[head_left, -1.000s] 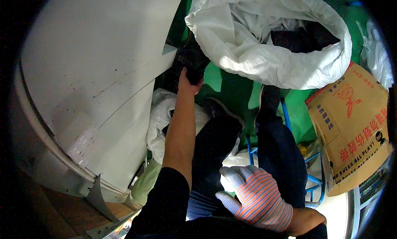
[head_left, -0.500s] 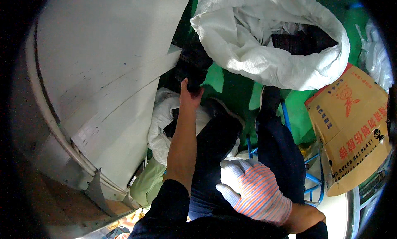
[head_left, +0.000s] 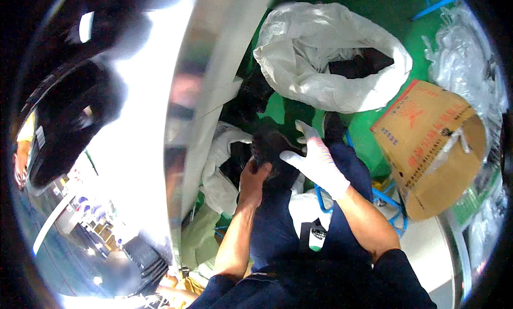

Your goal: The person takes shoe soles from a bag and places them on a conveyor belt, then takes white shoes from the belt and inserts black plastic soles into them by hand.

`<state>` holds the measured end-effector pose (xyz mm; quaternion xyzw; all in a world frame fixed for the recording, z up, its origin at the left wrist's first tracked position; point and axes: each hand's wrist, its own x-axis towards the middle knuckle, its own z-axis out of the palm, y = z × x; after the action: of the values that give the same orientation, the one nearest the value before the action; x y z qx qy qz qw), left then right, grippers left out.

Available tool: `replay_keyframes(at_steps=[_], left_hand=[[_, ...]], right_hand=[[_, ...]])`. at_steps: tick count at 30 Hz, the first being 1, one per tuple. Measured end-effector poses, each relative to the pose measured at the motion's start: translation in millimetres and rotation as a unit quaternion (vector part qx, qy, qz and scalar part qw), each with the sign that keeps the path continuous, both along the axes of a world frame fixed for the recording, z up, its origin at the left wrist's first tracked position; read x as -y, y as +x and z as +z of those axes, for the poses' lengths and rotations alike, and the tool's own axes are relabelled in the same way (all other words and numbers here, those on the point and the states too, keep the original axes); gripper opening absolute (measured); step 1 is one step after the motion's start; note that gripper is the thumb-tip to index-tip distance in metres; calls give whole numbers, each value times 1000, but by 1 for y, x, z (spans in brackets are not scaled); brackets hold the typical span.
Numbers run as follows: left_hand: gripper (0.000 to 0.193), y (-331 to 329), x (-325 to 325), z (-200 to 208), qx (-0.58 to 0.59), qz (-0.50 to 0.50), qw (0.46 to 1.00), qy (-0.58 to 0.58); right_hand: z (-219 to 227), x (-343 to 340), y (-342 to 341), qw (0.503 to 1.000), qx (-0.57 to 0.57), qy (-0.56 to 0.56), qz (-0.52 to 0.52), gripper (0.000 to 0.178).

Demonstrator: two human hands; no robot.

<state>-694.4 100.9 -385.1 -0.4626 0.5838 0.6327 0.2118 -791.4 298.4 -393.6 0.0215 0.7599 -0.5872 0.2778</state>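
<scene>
My bare left hand [head_left: 252, 176] grips the lower edge of a black piece [head_left: 269, 144], maybe cloth, held up over my knees. My right hand [head_left: 314, 160], in a white glove, rests against the right side of that piece with thumb and fingers spread. More black stuff [head_left: 251, 95] lies farther off, at the foot of the metal panel. Beyond it a big white sack [head_left: 315, 63] stands wide open with dark items [head_left: 360, 66] inside.
A large shiny metal panel [head_left: 160, 122] fills the left side. A smaller white bag [head_left: 216, 164] lies beside my left leg. A tilted cardboard box [head_left: 433, 143] sits at the right on the green floor [head_left: 374, 20]. Clear plastic bags [head_left: 459, 58] lie at the far right.
My left hand has drawn back from under the panel toward me, bringing a black piece. My gloved right hand has risen from my lap to meet it. The view has swung left.
</scene>
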Motion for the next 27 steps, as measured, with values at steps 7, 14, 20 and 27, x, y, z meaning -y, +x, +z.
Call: replay_keyframes(at_steps=[7,14,20,27], left_hand=[[88,27,-10,234,-49,-302,918,-253],[87,86,30,400,-71,-172,942,-280],[82,176,62,438,-232,257,910,-227],[70,254,156,341,74,410,730,-541]], right_hand=[[208,12,0,974,129,30,182,79],[349,82,20,955,-8,-42,295,61],[440,202,18,885,124,-158,420,56],[481,416,35,765,126,-219,593,54]])
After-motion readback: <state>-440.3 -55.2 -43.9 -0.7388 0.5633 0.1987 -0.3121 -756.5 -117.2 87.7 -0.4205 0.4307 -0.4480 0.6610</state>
